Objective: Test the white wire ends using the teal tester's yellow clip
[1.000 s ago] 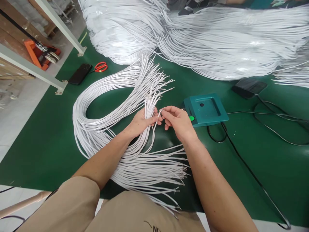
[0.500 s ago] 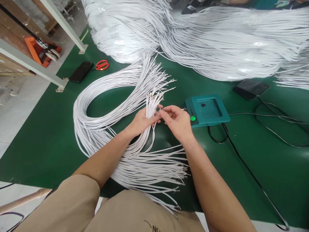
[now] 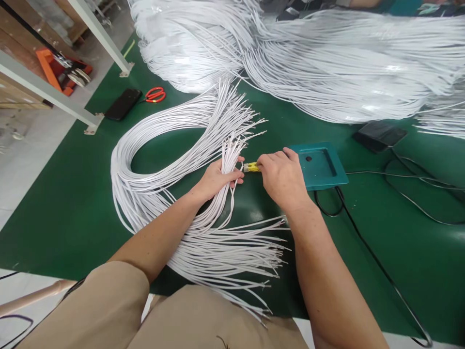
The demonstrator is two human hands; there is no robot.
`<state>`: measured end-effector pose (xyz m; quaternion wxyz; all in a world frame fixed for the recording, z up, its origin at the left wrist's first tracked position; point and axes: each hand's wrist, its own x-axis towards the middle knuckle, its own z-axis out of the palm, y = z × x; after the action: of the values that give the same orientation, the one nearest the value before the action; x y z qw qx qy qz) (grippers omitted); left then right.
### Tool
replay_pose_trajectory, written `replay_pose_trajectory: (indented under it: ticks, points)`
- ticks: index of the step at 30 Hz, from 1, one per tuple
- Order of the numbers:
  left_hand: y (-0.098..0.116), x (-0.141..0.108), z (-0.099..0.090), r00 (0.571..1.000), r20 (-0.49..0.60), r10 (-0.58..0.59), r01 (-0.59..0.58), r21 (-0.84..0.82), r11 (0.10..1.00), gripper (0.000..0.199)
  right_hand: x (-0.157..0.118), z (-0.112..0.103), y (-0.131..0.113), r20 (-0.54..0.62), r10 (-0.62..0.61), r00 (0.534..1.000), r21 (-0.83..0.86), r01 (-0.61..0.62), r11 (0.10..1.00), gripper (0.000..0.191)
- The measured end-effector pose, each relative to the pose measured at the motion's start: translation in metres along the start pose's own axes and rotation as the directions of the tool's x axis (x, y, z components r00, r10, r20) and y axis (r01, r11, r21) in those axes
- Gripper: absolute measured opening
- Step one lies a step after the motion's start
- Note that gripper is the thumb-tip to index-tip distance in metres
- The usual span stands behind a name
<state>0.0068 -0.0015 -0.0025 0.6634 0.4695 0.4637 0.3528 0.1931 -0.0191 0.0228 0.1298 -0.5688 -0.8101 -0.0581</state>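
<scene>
My left hand (image 3: 217,180) is closed around a bunch of white cables (image 3: 229,160), their bare tips pointing up and away. One cable stands apart at the right edge of that hand. In my right hand (image 3: 284,178) is a small yellow tool with a flat metal-looking tip (image 3: 251,167); its exact kind cannot be made out. The tip lies close to the separate cable's end, and whether they touch is unclear. Just behind the right hand sits a teal device (image 3: 316,180) with a recessed top, partly covered by the hand.
A looped bundle of white cables (image 3: 121,165) lies left on the green table (image 3: 47,228). A large cable pile (image 3: 337,68) spans the back. Nearby are red-handled scissors (image 3: 155,94), a phone (image 3: 123,104), a black box (image 3: 379,134) and black cords (image 3: 374,261).
My right hand has left its pinch at the cable end and moved right, turning palm down; a yellow tool now shows in it. The left hand keeps its hold almost in place.
</scene>
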Motion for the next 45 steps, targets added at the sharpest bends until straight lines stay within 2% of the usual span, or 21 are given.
replay_pose_trajectory:
  ticks: [3,13,17,19,22,25,29,31,33,34,36,39,45]
  points:
    - [-0.001,0.001,0.0,1.0,-0.011,-0.004,0.004,0.015,1.0,0.048,0.003,0.0,0.004,0.033,-0.01,0.999,0.034,0.008,0.999,0.022]
    - [-0.007,0.005,0.004,0.996,-0.088,-0.01,0.022,0.132,0.991,0.043,0.008,0.003,0.005,0.021,0.025,0.999,0.044,-0.026,0.999,0.024]
    - [-0.006,0.005,0.006,0.996,-0.088,-0.013,0.026,0.144,0.989,0.044,0.006,-0.002,0.004,0.017,0.025,1.0,0.029,-0.025,0.999,0.021]
    - [-0.004,0.004,0.006,0.997,-0.075,-0.023,0.034,0.143,0.989,0.044,0.002,-0.005,0.006,-0.063,0.088,0.994,-0.011,-0.089,0.996,0.02]
    - [-0.001,0.002,0.004,0.997,-0.059,-0.044,0.052,0.133,0.99,0.043,-0.006,-0.005,0.013,-0.196,0.277,0.941,-0.065,-0.294,0.954,0.029]
    - [0.001,0.001,0.0,0.997,-0.05,-0.05,0.055,0.104,0.993,0.043,-0.012,-0.001,0.021,-0.2,0.348,0.916,-0.068,-0.367,0.928,0.038]
    - [0.002,0.0,-0.007,0.999,-0.029,-0.034,0.035,0.042,0.999,0.048,-0.014,0.001,0.021,-0.241,0.309,0.92,0.003,-0.318,0.948,0.035]
    - [0.001,0.0,-0.009,0.999,0.007,-0.039,0.039,0.004,0.999,0.047,-0.014,-0.002,0.012,-0.279,0.246,0.928,0.111,-0.223,0.968,0.029]
    - [0.0,0.0,-0.01,0.999,0.033,-0.043,0.044,-0.036,0.998,0.042,-0.014,-0.004,-0.004,-0.258,0.098,0.961,0.251,-0.031,0.967,0.024]
    - [0.0,0.0,-0.011,0.998,0.039,-0.04,0.042,-0.059,0.997,0.04,-0.014,-0.004,-0.014,-0.222,-0.013,0.975,0.314,0.084,0.946,0.023]
    - [0.001,-0.001,-0.011,0.998,0.049,-0.03,0.035,-0.116,0.993,0.038,-0.014,-0.003,-0.031,-0.148,-0.188,0.971,0.355,0.229,0.906,0.024]
    - [0.002,-0.002,-0.011,0.998,0.063,-0.032,0.043,-0.192,0.98,0.039,-0.013,0.001,-0.047,-0.071,-0.232,0.97,0.245,0.243,0.939,0.028]
    - [0.004,-0.001,-0.013,0.993,0.044,-0.11,0.117,-0.212,0.97,0.036,-0.011,-0.002,-0.049,0.024,-0.146,0.989,0.103,0.143,0.984,0.031]
